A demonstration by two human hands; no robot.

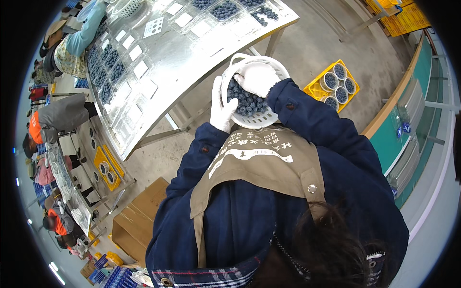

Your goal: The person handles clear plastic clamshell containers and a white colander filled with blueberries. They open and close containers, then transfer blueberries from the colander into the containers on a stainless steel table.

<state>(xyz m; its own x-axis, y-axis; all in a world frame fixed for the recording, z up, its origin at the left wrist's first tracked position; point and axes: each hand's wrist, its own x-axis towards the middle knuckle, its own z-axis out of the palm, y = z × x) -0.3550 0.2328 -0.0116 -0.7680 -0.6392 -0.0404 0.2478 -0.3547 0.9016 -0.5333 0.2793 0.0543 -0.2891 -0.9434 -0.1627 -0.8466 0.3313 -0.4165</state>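
A round white plastic basket with slotted sides is held against my apron, tilted so that its inside shows. Loose blueberries lie in it. My left hand, in a white glove, grips the basket's left side, thumb over the rim and fingers along the outside. Also gloved in white, my right hand reaches inside the basket over the berries. Its fingertips point down at the fruit near the far left wall; whether they pinch a berry is hidden.
Ahead stands a metal table bearing clear plastic punnets, some with blueberries. At right, a yellow crate with several berry-filled cups sits on the floor. Cardboard box lies behind left. A co-worker leans over the table's far left.
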